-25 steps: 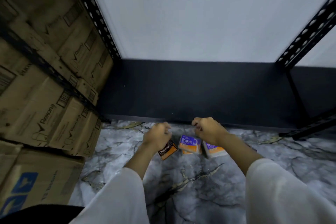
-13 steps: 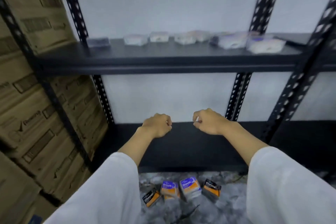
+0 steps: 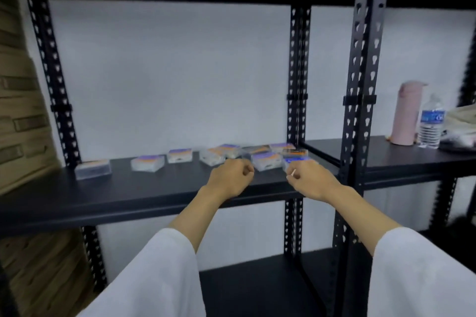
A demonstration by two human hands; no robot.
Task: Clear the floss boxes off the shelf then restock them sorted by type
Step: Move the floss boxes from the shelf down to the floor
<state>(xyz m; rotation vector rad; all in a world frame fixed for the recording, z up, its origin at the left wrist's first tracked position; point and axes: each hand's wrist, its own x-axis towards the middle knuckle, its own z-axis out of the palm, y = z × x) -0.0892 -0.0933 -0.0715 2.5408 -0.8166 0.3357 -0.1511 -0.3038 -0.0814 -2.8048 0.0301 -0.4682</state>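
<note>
Head cam: both fists, left hand (image 3: 230, 178) and right hand (image 3: 310, 179), are curled up empty over the shelf (image 3: 134, 197). Floss boxes (image 3: 265, 161) are scattered along its back; I'd grab the right-hand cluster first, one per hand.

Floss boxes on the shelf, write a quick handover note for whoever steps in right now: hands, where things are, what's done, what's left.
Left hand: fingers curled, holding nothing, over the shelf front edge.
Right hand: fingers curled, empty as far as the blur shows.
Floss boxes: a loose row still on the shelf, mixed purple and orange labels, most bunched at its right end, one apart at the left.
Done: nothing that shows in this view.
Left: clear these boxes off, then restock sorted by type.
</note>
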